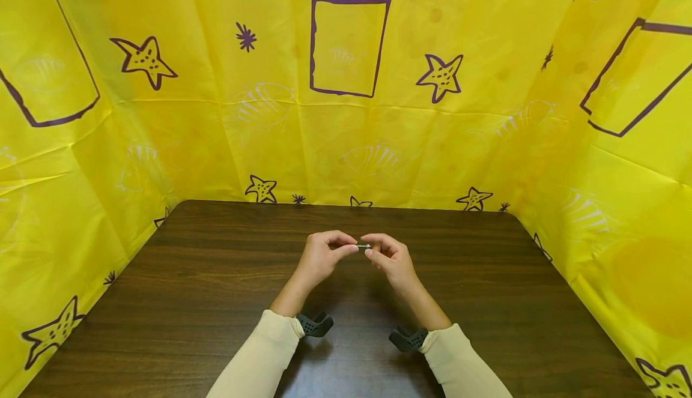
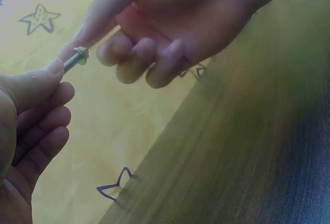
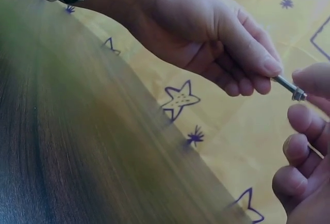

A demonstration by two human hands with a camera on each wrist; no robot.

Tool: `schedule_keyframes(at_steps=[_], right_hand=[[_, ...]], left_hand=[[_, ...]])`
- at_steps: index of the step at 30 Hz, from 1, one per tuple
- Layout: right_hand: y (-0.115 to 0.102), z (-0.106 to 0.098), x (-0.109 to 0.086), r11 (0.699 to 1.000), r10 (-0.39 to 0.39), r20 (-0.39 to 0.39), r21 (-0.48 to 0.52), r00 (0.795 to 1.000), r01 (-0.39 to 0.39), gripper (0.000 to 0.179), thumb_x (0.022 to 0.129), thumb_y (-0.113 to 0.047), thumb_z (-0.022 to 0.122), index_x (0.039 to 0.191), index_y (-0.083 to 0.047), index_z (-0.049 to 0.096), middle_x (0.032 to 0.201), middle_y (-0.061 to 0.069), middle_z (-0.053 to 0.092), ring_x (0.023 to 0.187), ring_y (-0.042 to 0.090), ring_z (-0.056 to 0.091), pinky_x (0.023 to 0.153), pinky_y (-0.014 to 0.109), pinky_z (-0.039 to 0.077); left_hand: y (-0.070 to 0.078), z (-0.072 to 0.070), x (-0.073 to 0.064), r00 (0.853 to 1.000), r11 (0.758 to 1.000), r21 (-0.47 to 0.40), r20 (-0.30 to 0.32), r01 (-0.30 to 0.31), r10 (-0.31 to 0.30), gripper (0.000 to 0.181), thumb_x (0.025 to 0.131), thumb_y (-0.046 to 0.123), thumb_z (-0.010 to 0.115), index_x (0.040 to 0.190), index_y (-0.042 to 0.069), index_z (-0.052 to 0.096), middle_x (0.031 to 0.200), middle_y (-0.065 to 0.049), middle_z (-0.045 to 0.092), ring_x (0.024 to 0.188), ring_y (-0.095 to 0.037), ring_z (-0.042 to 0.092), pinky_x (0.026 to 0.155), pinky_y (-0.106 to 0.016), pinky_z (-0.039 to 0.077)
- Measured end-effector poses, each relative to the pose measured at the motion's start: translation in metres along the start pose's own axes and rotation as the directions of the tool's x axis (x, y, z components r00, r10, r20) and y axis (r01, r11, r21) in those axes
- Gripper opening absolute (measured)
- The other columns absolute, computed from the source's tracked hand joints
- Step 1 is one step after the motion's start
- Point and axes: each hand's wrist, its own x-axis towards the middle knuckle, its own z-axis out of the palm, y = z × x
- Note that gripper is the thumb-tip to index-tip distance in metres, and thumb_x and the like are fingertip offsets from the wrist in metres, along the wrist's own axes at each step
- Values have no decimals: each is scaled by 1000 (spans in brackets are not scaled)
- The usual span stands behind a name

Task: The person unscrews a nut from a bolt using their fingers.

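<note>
A thin metal bolt point(image 3: 286, 84) with a nut point(image 3: 298, 95) near its end is held level above the table. My left hand point(image 1: 320, 258) pinches the other end of the bolt between thumb and forefinger. In the right wrist view, the other left fingers point(image 3: 232, 86) are curled beneath. Around the nut end, my right hand point(image 1: 390, 260) has its thumb and forefinger spread, with a small gap showing at the nut. The nut is also visible from the left wrist view, in front of a right finger point(image 2: 98, 22).
A dark wood-grain table point(image 1: 216, 254) lies under both hands. Yellow cloth point(image 1: 351, 122) printed with starfish and fish surrounds it at the back and sides. A dark strap mount sits at each wrist, beside the cream sleeves point(image 1: 265, 350).
</note>
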Motion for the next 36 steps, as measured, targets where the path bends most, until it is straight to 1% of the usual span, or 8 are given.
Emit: schedule_keyframes(at_steps=[3, 6, 8, 11, 15, 21, 28, 36], right_hand=[[0, 1, 0, 998, 27, -10, -61, 1000, -28, 20, 92, 6, 61, 110, 15, 61, 65, 0, 47, 56, 7, 43, 49, 23, 35], [0, 2, 0, 990, 50, -25, -130, 998, -53, 16, 94, 1, 61, 105, 12, 64, 64, 7, 49, 57, 8, 45, 52, 23, 39], [0, 2, 1, 985, 68, -40, -158, 997, -73, 14, 96, -2, 59, 97, 11, 65, 63, 12, 49, 57, 10, 45, 52, 24, 39], [-1, 3, 1, 975, 81, -59, -200, 995, -92, 22, 99, -5, 55, 86, 10, 65, 60, 19, 47, 56, 12, 45, 53, 24, 39], [-1, 3, 2, 967, 81, -62, -236, 995, -94, 30, 100, -7, 54, 79, 10, 64, 55, 18, 45, 53, 10, 42, 52, 23, 36], [0, 2, 2, 976, 71, -41, -201, 997, -78, 24, 98, -3, 56, 80, 11, 63, 56, 15, 44, 53, 8, 40, 51, 22, 34], [1, 0, 1, 990, 62, -34, -124, 997, -66, 13, 94, 2, 59, 93, 15, 62, 63, 5, 48, 57, 12, 42, 52, 22, 36], [3, -1, 0, 998, 5, -17, -59, 1000, -6, 10, 91, 10, 59, 99, 16, 61, 67, 0, 48, 59, 7, 45, 51, 35, 35]], left_hand=[[0, 1, 0, 1000, 1000, -2, 1, -2, 2, 5, 81, 10, 79, 85, 10, 76, 80, 4, 72, 72, -10, 65, 65, -28, 54], [0, 2, -1, 1000, 1000, -5, 5, -3, 3, 5, 81, 10, 79, 85, 9, 76, 80, 3, 72, 72, -10, 65, 65, -28, 53], [-1, 2, -1, 1000, 1000, -10, 8, -5, 5, 6, 81, 10, 79, 86, 8, 76, 80, 2, 72, 71, -11, 65, 65, -28, 53], [-1, 3, -1, 1000, 1000, -13, 13, 5, -4, 8, 81, 11, 79, 87, 6, 76, 81, 1, 72, 72, -12, 65, 65, -28, 53], [0, 2, -1, 1000, 1000, -2, 24, 18, -18, 10, 82, 11, 79, 88, 5, 76, 82, 2, 72, 72, -11, 65, 66, -28, 53], [-2, 2, -1, 1000, 1000, 19, 31, 2, -3, 12, 82, 12, 78, 89, 3, 76, 82, 2, 72, 74, -11, 65, 67, -28, 54], [-4, 1, -1, 1000, 999, 24, 23, -21, 20, 13, 82, 13, 79, 88, 2, 76, 81, 3, 72, 75, -12, 65, 68, -28, 54], [-2, 1, 0, 1000, 1000, 22, 13, -13, 13, 5, 81, 13, 79, 85, 11, 76, 80, 6, 71, 73, -10, 65, 67, -28, 54]])
